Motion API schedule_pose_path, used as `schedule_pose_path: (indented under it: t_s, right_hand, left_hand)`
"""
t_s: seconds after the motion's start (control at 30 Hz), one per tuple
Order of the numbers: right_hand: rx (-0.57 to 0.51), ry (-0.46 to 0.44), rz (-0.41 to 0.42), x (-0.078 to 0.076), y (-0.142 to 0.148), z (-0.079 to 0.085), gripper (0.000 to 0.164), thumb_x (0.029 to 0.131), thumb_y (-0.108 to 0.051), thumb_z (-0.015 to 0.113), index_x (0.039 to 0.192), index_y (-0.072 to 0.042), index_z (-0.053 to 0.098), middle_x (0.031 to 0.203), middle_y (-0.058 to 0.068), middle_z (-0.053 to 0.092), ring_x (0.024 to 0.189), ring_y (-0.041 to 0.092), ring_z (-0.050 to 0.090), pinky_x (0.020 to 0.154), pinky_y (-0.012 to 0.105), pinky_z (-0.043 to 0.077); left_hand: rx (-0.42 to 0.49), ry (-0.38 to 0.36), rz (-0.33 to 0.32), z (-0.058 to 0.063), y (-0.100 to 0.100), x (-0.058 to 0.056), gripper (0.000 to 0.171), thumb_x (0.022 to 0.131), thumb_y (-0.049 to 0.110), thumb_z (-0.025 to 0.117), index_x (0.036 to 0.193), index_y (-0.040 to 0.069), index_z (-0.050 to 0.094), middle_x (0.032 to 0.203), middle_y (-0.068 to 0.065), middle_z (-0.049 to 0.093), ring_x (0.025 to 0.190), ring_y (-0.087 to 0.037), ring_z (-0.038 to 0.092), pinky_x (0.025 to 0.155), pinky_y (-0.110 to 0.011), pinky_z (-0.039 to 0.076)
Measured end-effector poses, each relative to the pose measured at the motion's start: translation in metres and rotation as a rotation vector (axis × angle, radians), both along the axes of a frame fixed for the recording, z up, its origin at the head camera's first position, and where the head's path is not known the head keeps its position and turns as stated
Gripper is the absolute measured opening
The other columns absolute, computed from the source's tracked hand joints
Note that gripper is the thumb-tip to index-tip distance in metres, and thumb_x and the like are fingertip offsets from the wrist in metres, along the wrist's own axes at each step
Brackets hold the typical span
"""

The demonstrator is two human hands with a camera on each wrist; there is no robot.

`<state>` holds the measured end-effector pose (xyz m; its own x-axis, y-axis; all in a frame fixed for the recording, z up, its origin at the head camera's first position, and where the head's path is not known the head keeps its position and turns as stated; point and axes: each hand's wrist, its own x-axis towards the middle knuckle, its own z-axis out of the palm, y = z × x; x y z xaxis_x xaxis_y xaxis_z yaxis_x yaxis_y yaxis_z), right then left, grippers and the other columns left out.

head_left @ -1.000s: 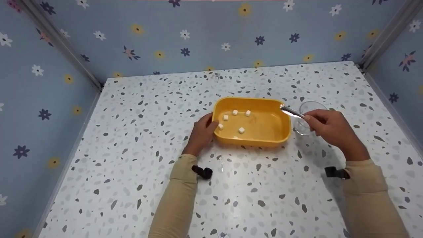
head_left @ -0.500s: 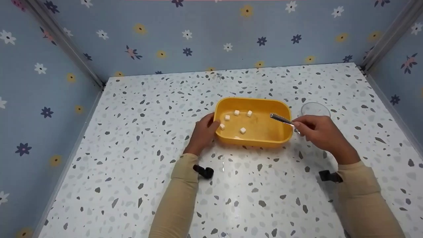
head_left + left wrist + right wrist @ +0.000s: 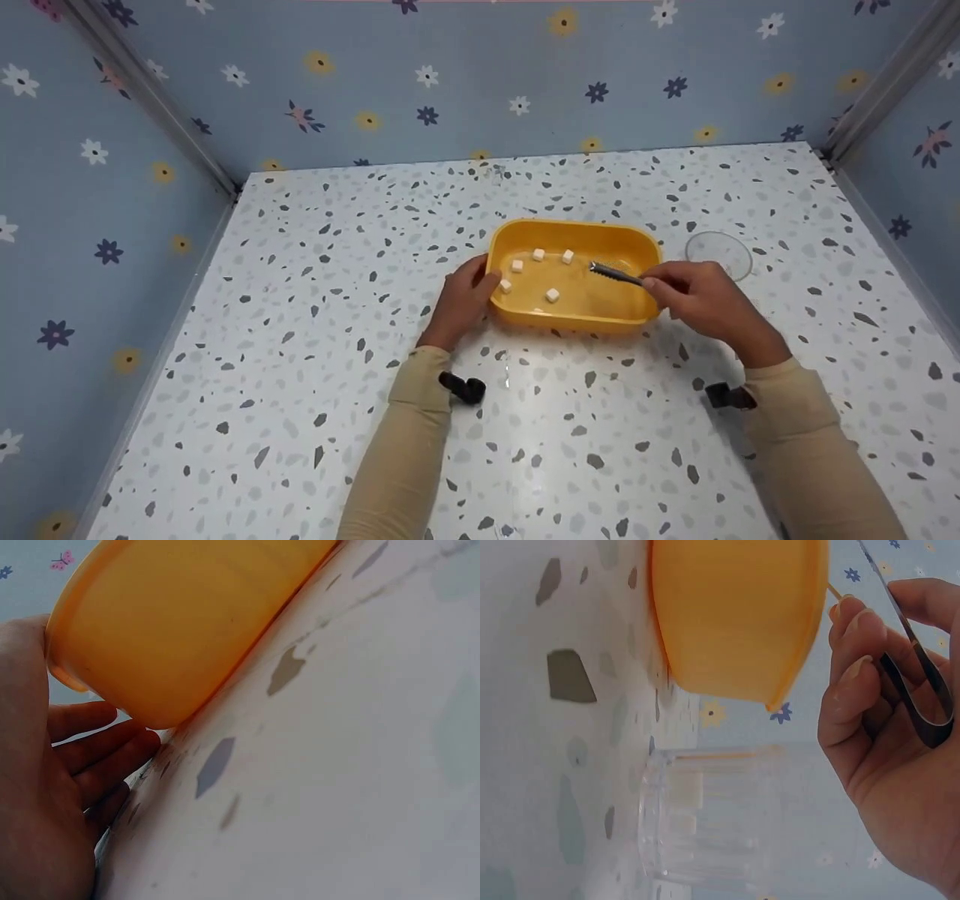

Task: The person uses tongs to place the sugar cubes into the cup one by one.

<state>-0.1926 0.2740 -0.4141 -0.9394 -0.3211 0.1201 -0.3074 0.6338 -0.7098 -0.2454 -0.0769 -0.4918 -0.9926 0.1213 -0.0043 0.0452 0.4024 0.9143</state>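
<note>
My left hand (image 3: 463, 301) grips the left end of a yellow plastic tub (image 3: 577, 323), thumb over the rim and fingers against the outer wall (image 3: 165, 652). Several small white cubes, one of them a cube (image 3: 553, 295) toward the front, lie on the tub's floor, mostly on its left side. Over the tub's right rim, my right hand (image 3: 701, 304) pinches small metal tongs (image 3: 616, 273). Their tips point left above the inside, with no cube visible between them. In the right wrist view, the bent end of the tongs (image 3: 934, 727) rests in the palm.
A clear glass (image 3: 712, 817) stands right of the tub, with white cubes (image 3: 684, 791) inside; my right hand partly hides it in the head view, leaving its rim (image 3: 718, 234) visible. Flower-patterned walls (image 3: 480, 82) border the speckled table (image 3: 337, 300).
My right hand has moved left with the tongs, from beside the glass to over the tub. The left hand, tub and cubes have stayed in place.
</note>
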Motion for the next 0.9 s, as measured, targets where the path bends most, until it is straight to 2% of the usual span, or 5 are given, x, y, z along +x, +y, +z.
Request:
schedule_pose_path:
  t_s: [0.27, 0.53, 0.77, 0.9]
  right_hand:
    - [-0.001, 0.011, 0.033, -0.005, -0.006, -0.003, 0.029, 0.101, -0.03, 0.06, 0.111, -0.007, 0.076, 0.079, 0.005, 0.065, 0.067, 0.021, 0.058, 0.058, 0.026, 0.051]
    - [0.018, -0.031, 0.036, -0.009, -0.013, -0.004, 0.037, 0.102, -0.036, 0.058, 0.11, -0.004, 0.075, 0.079, 0.006, 0.063, 0.07, 0.022, 0.057, 0.058, 0.028, 0.05]
    - [0.042, -0.021, 0.037, -0.013, -0.018, -0.005, 0.038, 0.102, -0.038, 0.058, 0.109, -0.006, 0.075, 0.079, 0.005, 0.063, 0.069, 0.022, 0.056, 0.058, 0.029, 0.048]
    - [0.054, -0.012, 0.041, -0.017, -0.02, -0.006, 0.037, 0.101, -0.039, 0.058, 0.11, -0.008, 0.075, 0.08, 0.003, 0.064, 0.069, 0.022, 0.055, 0.057, 0.03, 0.047]
  left_hand:
    - [0.0, -0.012, 0.008, 0.001, 0.0, 0.001, 0.053, 0.1, 0.037, 0.053, 0.146, 0.012, 0.052, 0.142, -0.001, 0.057, 0.126, -0.012, 0.052, 0.11, -0.033, 0.038]
    - [0.017, -0.009, 0.006, -0.002, 0.001, 0.001, 0.051, 0.099, 0.034, 0.052, 0.145, 0.012, 0.053, 0.137, 0.0, 0.059, 0.115, -0.013, 0.057, 0.105, -0.032, 0.043]
    - [-0.006, -0.034, 0.014, -0.001, 0.002, 0.001, 0.054, 0.099, 0.038, 0.052, 0.147, 0.013, 0.05, 0.142, 0.0, 0.056, 0.125, -0.012, 0.052, 0.11, -0.033, 0.038]
    - [-0.011, -0.029, 0.015, -0.001, 0.001, -0.001, 0.054, 0.099, 0.037, 0.052, 0.147, 0.012, 0.051, 0.142, 0.0, 0.056, 0.126, -0.012, 0.052, 0.111, -0.033, 0.038]
